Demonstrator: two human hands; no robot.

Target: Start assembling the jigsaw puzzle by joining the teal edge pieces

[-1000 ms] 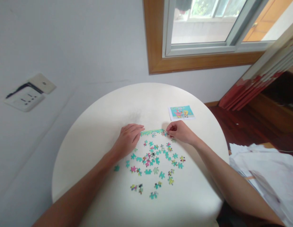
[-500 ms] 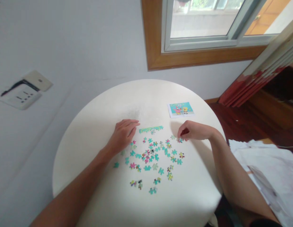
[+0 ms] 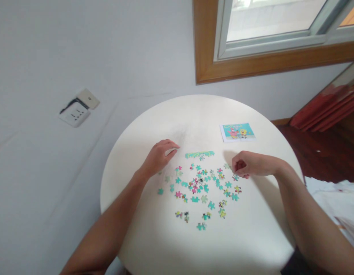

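On a round white table [image 3: 128,152] lies a scatter of several small teal, pink and yellow puzzle pieces [image 3: 202,187]. A short joined strip of green pieces [image 3: 200,154] lies just beyond them. My left hand [image 3: 161,156] rests on the table to the left of the strip, fingers loosely stretched, holding nothing. My right hand [image 3: 248,164] hovers at the right edge of the scatter, fingers curled in; what they pinch, if anything, is hidden. A small cartoon picture card [image 3: 237,131] lies beyond my right hand.
The table stands against a white wall with a socket plate [image 3: 75,113] at the left. A wooden-framed window [image 3: 205,57] is above the table. A red-edged curtain [image 3: 328,107] and dark wooden floor are at the right, with white cloth [image 3: 337,194] by my right arm.
My right hand has drawn back from the strip's right end to the right edge of the loose pieces. The left hand stayed beside the strip. The view swung left.
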